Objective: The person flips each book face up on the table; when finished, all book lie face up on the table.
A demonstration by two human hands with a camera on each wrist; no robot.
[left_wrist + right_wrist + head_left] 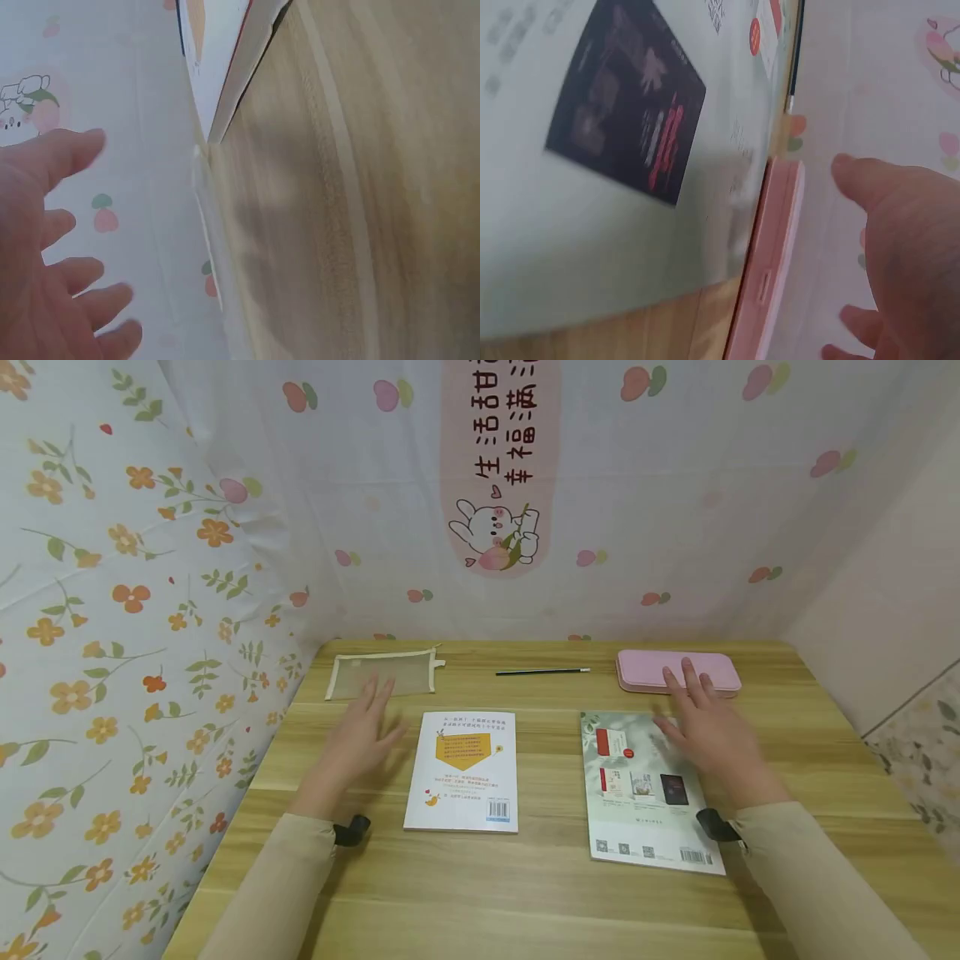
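Note:
My left hand point(360, 739) hovers with spread fingers between a cream mesh zip pouch point(390, 675) and a white book point(461, 810) lying back cover up. Nothing is in it, and the left wrist view shows its fingers apart above the wood. Over the far right corner of a pale green magazine point(622, 835) is my right hand point(708, 735), its fingers extended and holding nothing. In the head view its fingertips overlap a pink pencil case point(637, 668). That case point(769, 262) and the magazine point(630, 247) show beyond the thumb in the right wrist view.
A dark pencil point(543, 672) lies near the back edge of the wooden table point(450, 902), between pouch and case. Printed cloth point(360, 510) hangs behind the table, and flowered cloth point(112, 693) covers the left side.

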